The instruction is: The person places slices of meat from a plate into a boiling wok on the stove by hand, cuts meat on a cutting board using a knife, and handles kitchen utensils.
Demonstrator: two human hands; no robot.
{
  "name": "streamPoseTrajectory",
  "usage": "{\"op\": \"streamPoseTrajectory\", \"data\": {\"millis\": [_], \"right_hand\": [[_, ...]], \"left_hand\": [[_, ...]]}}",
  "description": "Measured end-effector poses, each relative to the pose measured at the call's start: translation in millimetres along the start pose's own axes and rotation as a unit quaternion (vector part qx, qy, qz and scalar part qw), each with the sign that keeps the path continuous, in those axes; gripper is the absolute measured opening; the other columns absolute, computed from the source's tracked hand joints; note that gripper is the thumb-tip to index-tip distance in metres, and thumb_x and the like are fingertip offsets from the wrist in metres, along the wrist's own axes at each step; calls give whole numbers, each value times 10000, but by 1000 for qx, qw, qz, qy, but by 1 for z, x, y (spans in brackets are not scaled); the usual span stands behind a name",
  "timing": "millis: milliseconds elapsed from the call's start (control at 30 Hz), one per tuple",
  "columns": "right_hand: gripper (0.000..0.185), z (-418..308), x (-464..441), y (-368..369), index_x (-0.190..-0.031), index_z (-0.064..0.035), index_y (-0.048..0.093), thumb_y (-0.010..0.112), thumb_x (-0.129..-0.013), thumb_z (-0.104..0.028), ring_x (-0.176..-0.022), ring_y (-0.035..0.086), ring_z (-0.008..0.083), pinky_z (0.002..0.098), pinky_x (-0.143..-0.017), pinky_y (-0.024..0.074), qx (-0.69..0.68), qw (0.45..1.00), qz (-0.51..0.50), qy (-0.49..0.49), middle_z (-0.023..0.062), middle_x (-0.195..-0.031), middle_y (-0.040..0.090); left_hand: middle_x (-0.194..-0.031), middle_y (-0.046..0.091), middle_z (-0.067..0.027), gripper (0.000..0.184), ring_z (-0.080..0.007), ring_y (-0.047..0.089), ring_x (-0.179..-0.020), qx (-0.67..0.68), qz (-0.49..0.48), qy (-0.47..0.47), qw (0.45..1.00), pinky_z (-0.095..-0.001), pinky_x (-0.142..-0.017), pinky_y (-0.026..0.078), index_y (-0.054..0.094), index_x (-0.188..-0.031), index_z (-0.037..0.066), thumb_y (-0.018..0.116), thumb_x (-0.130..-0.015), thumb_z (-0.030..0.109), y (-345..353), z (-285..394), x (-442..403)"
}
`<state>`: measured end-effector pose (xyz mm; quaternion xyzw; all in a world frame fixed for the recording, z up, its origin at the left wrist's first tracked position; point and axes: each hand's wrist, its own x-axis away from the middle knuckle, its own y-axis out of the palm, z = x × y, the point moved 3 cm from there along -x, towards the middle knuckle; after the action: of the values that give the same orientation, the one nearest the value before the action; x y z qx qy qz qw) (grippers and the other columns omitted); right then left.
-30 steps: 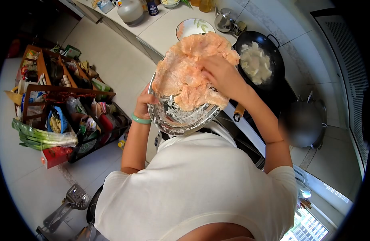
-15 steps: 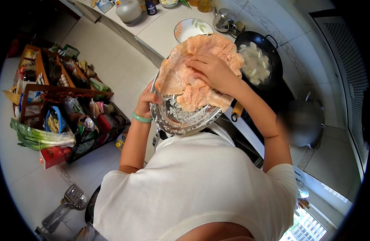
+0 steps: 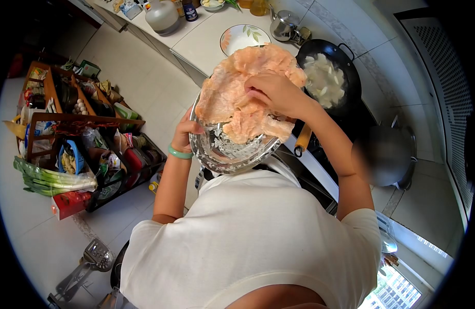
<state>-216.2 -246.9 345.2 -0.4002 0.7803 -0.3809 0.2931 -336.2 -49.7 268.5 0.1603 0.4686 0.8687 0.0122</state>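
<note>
"Both busy?"
"Left hand grips the metal bowl; pinkish meat lies across it; right hand curls on the meat, grip unclear."
"Step?"
"Working the meat, seemingly; the next move calls for a steady bowl."

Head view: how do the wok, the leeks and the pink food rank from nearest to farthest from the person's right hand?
1. Pink food: directly under the right hand.
2. Wok: just to the hand's right.
3. Leeks: at the view's far left.
</note>
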Motion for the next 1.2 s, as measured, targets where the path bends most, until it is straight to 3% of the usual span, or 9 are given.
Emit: {"op": "streamPoseTrajectory", "data": {"millis": [233,300,400,633,700,900,967,1133,1200], "right_hand": [[146,9,31,-52,-971,-28,630,620,-863,-126,-765,666,230,297,-700,499,-102,985,103,96,104,-858,680],[124,17,40,-64,-949,-12,637,631,-864,-102,-758,673,167,263,-698,498,-91,983,117,112,87,-837,691],[103,36,49,-66,-964,8,611,613,-898,-71,-748,583,78,217,-685,468,-257,946,154,128,14,-833,630],[85,21,42,-65,-958,-3,609,623,-892,-55,-753,577,56,199,-670,466,-354,913,151,138,1,-838,625],[83,26,44,-72,-942,11,632,633,-880,-44,-743,593,63,210,-669,487,-389,889,200,133,12,-825,647],[95,64,83,-98,-941,7,638,645,-865,-49,-741,607,68,215,-681,493,-221,921,274,169,13,-810,648],[102,95,109,-107,-938,4,639,649,-858,-58,-741,608,67,213,-689,494,-133,913,295,247,23,-783,646],[177,181,181,-109,-933,-97,679,665,-825,-237,-786,691,228,319,-699,529,81,885,255,381,90,-825,701],[178,205,198,-100,-933,-106,681,659,-821,-243,-792,686,250,338,-700,529,109,875,231,411,96,-828,699]], "left_hand": [[-1279,516,-202,897,-324,521,-1183,-12,11,17,1000,-389,-1051,404,354,-1371,-64,487,-488,18,-5,-3,2],[-1280,514,-203,904,-324,523,-1179,-26,32,23,999,-385,-1046,411,356,-1368,-65,494,-482,46,-5,-4,1],[-1278,513,-204,916,-329,522,-1180,-43,31,27,998,-386,-1037,423,350,-1371,-63,496,-476,69,6,-4,2],[-1297,497,-204,912,-335,516,-1188,-51,32,13,998,-393,-1045,418,338,-1381,-61,479,-487,51,-12,-4,1],[-1303,493,-204,912,-335,516,-1191,-55,34,9,998,-394,-1045,419,334,-1385,-60,475,-490,46,-13,-5,1],[-1314,494,-198,899,-339,517,-1193,-43,47,45,997,-401,-1032,433,344,-1385,-57,483,-502,39,-16,-8,5],[-1299,506,-203,851,-339,517,-1194,-50,56,48,996,-409,-1027,435,368,-1366,-64,487,-530,35,-25,-9,7],[-1304,501,-209,820,-339,513,-1194,-56,69,65,994,-413,-1039,414,371,-1359,-75,465,-551,28,-39,-11,12],[-1303,497,-212,818,-343,513,-1186,-62,79,73,992,-419,-1040,411,372,-1356,-75,455,-550,36,-40,-10,14]]}}
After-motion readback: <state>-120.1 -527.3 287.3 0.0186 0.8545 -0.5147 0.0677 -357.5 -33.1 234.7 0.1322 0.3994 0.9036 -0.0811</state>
